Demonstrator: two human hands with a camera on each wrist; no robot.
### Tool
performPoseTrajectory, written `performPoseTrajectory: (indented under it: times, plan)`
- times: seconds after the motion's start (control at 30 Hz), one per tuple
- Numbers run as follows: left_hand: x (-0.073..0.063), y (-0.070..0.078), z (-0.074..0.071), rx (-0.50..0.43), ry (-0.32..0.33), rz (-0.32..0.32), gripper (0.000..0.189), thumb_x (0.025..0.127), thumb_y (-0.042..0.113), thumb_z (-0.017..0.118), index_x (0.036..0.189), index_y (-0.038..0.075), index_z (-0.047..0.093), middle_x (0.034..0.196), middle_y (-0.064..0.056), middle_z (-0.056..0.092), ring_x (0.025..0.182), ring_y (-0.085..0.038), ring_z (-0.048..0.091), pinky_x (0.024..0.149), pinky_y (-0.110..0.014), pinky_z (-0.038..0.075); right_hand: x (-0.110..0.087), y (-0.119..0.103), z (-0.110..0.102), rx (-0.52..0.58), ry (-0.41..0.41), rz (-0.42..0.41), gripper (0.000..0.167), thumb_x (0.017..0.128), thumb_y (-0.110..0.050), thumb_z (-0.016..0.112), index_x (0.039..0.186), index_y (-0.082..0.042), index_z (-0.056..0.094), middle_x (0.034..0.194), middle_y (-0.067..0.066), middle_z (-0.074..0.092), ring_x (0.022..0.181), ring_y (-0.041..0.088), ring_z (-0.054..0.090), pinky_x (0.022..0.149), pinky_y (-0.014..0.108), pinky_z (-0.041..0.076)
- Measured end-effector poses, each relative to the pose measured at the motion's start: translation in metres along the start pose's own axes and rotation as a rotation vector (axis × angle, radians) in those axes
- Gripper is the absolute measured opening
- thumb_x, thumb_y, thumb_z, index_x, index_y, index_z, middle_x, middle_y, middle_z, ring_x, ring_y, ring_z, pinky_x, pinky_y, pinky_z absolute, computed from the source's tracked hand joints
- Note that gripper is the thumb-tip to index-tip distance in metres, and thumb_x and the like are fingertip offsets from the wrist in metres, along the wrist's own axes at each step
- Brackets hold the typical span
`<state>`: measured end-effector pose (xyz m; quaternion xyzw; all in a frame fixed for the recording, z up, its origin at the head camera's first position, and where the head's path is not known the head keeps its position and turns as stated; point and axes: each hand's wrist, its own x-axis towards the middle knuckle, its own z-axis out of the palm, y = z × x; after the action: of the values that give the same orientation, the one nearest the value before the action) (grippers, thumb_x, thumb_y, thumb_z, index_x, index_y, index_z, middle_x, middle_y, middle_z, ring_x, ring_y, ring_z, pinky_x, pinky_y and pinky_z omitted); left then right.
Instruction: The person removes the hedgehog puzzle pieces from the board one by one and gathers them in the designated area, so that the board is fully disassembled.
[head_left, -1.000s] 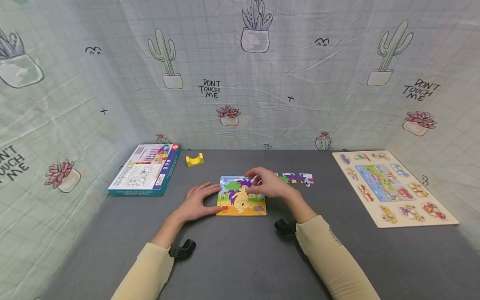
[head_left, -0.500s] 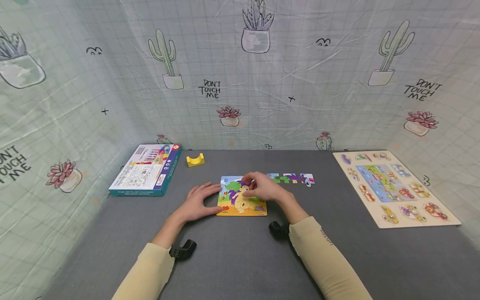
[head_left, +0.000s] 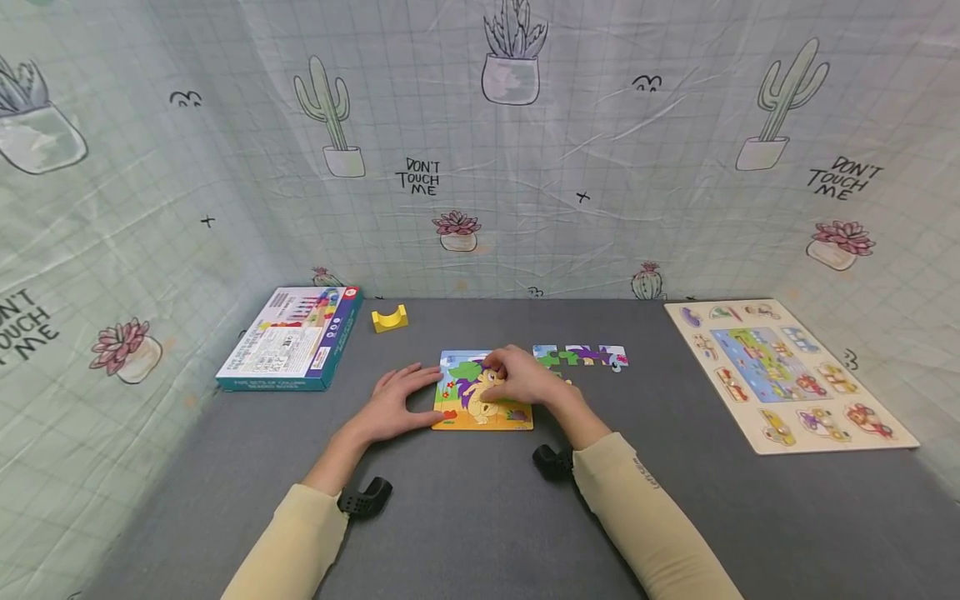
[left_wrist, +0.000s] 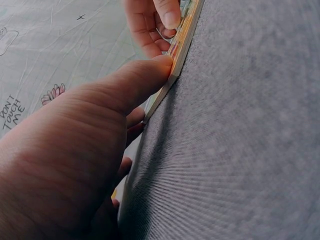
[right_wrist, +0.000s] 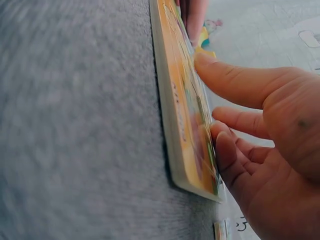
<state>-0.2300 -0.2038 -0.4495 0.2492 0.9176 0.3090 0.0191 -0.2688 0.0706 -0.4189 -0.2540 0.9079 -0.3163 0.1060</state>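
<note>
Left hand (head_left: 393, 406) and right hand (head_left: 525, 375) at a hedgehog puzzle (head_left: 474, 408)

At the far left of the grey tabletop (head_left: 465, 517) lies a flat box (head_left: 288, 342) with a teal side, its printed face up. Just right of it, toward the back, stands a yellow arched block (head_left: 390, 318), its hollow facing up. A short row of loose puzzle pieces (head_left: 592, 356) lies beyond and to the right of the puzzle, near the right hand. Well apart at the far right is a pale wooden board (head_left: 787, 375) with small pictures around a central scene. A curtain (head_left: 480, 150) printed with potted plants closes the back and sides. The right hand itself covers part of the puzzle's upper right area in the head view.

The puzzle lies flat between the two hands, just right of the left hand. That hand's thumb and fingers are spread apart: the thumb tip touches the near left corner, the fingertips the left edge farther back. The right hand reaches in from the right, its thumb and bent fingers apart over the middle and upper part; whether they pinch a piece I cannot tell.

The puzzle's longer side runs left to right across the person's front. The picture reads upright for the person: the orange ground strip lies nearest, the hedgehog's purple-spined head points away, and a green leaf sits at its upper left.
</note>
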Motion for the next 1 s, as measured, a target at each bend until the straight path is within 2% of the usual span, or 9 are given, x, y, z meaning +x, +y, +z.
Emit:
performPoseTrajectory:
  times: [0.33,0.5,0.67,0.8,1.0]
  plan:
    - [0.0004,0.0016,0.0000,0.012,-0.003,-0.006,0.071,0.089,0.043,0.076,0.148,0.011,0.054,0.152,-0.011,0.048,0.146,-0.038,0.028,0.115,-0.065,0.008,-0.0011,-0.0056,0.0016,-0.004,-0.019,0.039,0.056,0.086,-0.025,0.084,0.131,-0.002,0.061,0.114,0.009,0.052,0.098,0.022,0.051,0.091,0.039,0.048]
    - [-0.0004,0.0030,-0.0004,0.008,-0.003,-0.010,0.071,0.089,0.043,0.076,0.148,0.011,0.054,0.152,-0.011,0.048,0.146,-0.038,0.028,0.114,-0.065,0.008,-0.0020,-0.0080,0.0012,0.005,-0.022,0.029,0.055,0.086,-0.024,0.083,0.130,0.000,0.059,0.115,0.011,0.050,0.098,0.023,0.050,0.092,0.040,0.047]
    - [-0.0007,0.0034,-0.0005,0.003,-0.002,-0.003,0.071,0.089,0.041,0.077,0.148,0.010,0.054,0.152,-0.011,0.048,0.146,-0.039,0.029,0.114,-0.065,0.008,-0.0028,-0.0074,0.0006,0.034,-0.016,-0.003,0.055,0.086,-0.020,0.083,0.128,0.000,0.054,0.111,0.010,0.050,0.095,0.023,0.048,0.086,0.039,0.046]
    - [-0.0005,0.0025,-0.0002,0.004,0.001,0.003,0.070,0.089,0.042,0.077,0.147,0.010,0.054,0.151,-0.011,0.049,0.146,-0.038,0.029,0.115,-0.065,0.008,-0.0030,-0.0052,0.0000,0.081,0.010,-0.022,0.049,0.087,-0.015,0.082,0.125,-0.002,0.054,0.105,0.008,0.054,0.089,0.021,0.050,0.081,0.035,0.046]
    - [-0.0002,0.0015,-0.0002,0.007,0.002,-0.004,0.072,0.088,0.043,0.077,0.148,0.011,0.054,0.151,-0.011,0.049,0.146,-0.038,0.028,0.115,-0.064,0.008,-0.0039,-0.0055,-0.0019,0.146,0.056,-0.009,0.035,0.092,-0.011,0.075,0.120,-0.005,0.056,0.099,0.005,0.059,0.084,0.018,0.054,0.077,0.033,0.047]
